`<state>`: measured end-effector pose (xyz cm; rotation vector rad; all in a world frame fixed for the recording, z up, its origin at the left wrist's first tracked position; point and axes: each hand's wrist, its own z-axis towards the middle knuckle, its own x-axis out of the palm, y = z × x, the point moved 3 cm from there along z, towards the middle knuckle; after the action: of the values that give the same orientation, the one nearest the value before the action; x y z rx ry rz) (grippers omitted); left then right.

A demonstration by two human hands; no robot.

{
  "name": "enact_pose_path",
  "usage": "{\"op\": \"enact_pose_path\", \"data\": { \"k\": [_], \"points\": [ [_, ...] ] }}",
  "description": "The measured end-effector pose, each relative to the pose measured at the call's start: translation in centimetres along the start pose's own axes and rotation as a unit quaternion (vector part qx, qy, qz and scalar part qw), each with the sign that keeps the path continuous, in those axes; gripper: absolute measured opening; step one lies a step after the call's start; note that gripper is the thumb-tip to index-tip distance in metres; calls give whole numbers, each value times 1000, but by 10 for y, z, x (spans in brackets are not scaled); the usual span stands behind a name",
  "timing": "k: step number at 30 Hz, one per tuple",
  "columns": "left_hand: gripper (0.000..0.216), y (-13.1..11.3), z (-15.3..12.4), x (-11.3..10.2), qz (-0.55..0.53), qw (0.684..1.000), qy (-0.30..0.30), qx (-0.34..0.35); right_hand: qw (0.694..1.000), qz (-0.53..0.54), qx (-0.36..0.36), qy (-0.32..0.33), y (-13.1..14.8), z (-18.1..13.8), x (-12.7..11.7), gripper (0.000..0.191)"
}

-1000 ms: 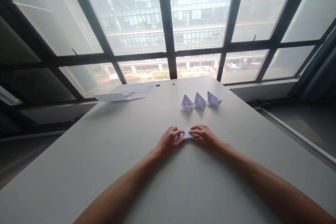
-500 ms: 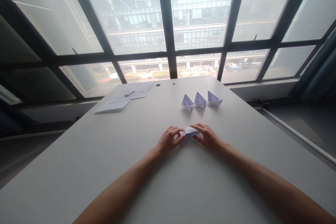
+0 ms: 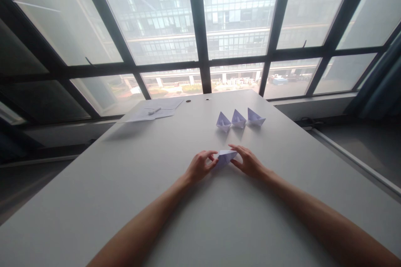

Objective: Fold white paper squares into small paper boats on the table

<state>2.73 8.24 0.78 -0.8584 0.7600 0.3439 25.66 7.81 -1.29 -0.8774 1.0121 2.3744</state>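
Note:
Between my two hands is a small piece of folded white paper (image 3: 225,157), angular, with pointed sides. The thumb and fingers of my left hand (image 3: 200,166) pinch its left end. At its right end, my right hand (image 3: 248,162) grips it between thumb and fingertips. Just beyond stand three folded paper boats in a row: a left one (image 3: 223,123), a middle one (image 3: 238,120) and a right one (image 3: 255,118). Each has a peaked middle or side.
Several white paper sheets (image 3: 166,104) lie at the far left of the white table (image 3: 125,200), with a small white object (image 3: 154,111) on top. The nearest sheet's edge is raised over its shadow. Large windows (image 3: 238,12) rise beyond the table.
The folded paper now shows more of its front face, tilted up between my fingers. My right index finger has lifted slightly. At the far left, the nearest sheet's edge has risen off the table.

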Motion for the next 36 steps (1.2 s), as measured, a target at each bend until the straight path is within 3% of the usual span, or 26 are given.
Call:
{"op": "enact_pose_path", "data": {
  "k": [16, 23, 36],
  "points": [
    [46, 1, -4, 2, -32, 999, 22, -14, 999, 12, 8, -35, -5, -1, -1, 53],
    [47, 0, -3, 2, -22, 999, 27, -23, 999, 26, -4, -20, 1, 2, -2, 36],
    [34, -3, -4, 2, -16, 1000, 25, 5, 997, 48, -50, 35, 9, 4, -4, 36]
  ]
}}
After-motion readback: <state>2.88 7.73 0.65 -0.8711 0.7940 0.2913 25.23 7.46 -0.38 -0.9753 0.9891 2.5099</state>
